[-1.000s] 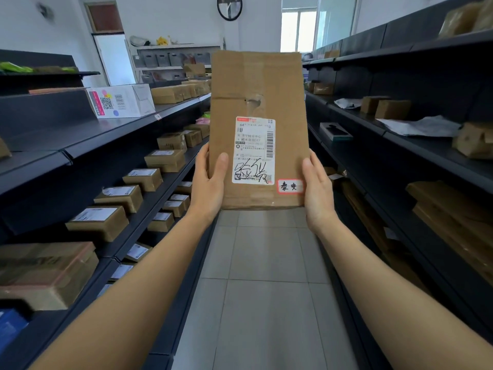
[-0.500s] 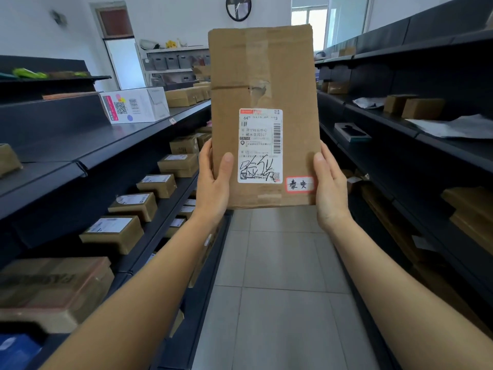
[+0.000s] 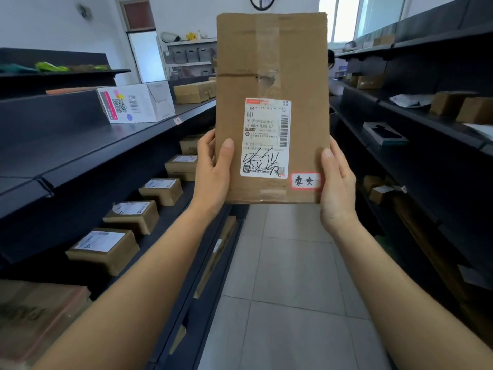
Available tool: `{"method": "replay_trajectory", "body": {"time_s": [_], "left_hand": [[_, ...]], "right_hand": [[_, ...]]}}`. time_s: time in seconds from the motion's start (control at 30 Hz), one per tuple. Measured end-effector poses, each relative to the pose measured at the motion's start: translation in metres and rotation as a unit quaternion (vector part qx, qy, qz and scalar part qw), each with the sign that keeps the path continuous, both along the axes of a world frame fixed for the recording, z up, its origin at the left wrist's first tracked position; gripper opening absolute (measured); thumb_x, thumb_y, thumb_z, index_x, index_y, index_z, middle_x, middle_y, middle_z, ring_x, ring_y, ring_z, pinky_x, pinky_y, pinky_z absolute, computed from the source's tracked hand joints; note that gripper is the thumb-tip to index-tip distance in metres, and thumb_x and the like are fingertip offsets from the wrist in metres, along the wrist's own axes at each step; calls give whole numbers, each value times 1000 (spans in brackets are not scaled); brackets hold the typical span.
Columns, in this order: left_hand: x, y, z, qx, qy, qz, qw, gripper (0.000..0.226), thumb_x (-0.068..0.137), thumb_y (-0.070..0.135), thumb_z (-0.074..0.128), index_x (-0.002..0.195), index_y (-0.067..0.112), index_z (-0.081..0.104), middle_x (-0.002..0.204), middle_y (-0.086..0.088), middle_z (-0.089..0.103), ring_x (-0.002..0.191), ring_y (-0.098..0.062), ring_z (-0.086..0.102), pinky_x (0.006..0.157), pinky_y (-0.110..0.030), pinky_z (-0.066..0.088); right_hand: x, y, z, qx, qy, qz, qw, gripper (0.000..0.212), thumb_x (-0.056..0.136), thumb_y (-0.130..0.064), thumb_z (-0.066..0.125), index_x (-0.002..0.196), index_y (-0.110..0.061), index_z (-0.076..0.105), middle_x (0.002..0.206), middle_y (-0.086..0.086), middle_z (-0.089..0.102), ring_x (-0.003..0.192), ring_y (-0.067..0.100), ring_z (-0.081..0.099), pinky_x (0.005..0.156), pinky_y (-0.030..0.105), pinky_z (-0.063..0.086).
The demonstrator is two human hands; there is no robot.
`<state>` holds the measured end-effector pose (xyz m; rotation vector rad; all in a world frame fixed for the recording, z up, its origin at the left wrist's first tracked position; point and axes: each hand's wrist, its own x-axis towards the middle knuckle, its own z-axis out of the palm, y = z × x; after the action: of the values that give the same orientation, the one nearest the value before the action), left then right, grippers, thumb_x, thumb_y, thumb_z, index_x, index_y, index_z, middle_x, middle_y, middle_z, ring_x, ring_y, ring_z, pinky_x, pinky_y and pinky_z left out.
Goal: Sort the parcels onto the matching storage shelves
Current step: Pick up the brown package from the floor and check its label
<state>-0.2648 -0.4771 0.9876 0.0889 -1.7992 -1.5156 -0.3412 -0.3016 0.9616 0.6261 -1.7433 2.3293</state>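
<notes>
I hold a flat brown cardboard parcel (image 3: 272,62) upright in front of me, in the middle of an aisle. It carries a white shipping label with black handwriting and a small red-bordered sticker at its lower right. My left hand (image 3: 213,172) grips its lower left edge, thumb on the front. My right hand (image 3: 336,182) grips the lower right edge. Dark storage shelves run along the left (image 3: 80,153) and the right (image 3: 426,124).
Several small labelled cardboard boxes (image 3: 102,249) line the left lower shelf, and a white box (image 3: 144,102) sits on the shelf above. The right shelves hold boxes and flat grey packets. A grey tiled floor (image 3: 288,289) runs down the aisle to a back wall with bins.
The parcel has risen and come closer to the camera, still in both hands. The shelves have slid past as the view moved forward along the aisle.
</notes>
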Motion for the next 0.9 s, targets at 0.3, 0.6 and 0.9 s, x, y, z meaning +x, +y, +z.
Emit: {"method": "replay_trajectory", "body": {"time_s": [0.3,0.6,0.9], "left_hand": [[-88,-30,8,7,-26,43,999,39,99,36,46,134,23,36,132,-3,54,118,-18,58,102,-43,48],[-186,-67,7,8,-10,-10,1000,44,100,34,45,140,20,34,128,2,55,109,-7,59,84,-17,52],[-304,-73,6,-10,-10,-111,994,42,100,39,44,139,27,35,123,12,55,111,-2,55,85,-17,44]], "right_hand": [[-93,-37,17,7,-13,15,1000,28,102,-27,44,128,-35,52,126,1,65,110,13,66,90,25,56],[-170,-65,17,10,-9,-51,999,43,102,-27,47,145,-21,47,120,-6,65,90,-7,66,68,9,50],[-231,-61,19,0,-11,-185,983,45,101,-25,49,145,-19,46,135,-3,61,116,5,61,98,25,50]]}}
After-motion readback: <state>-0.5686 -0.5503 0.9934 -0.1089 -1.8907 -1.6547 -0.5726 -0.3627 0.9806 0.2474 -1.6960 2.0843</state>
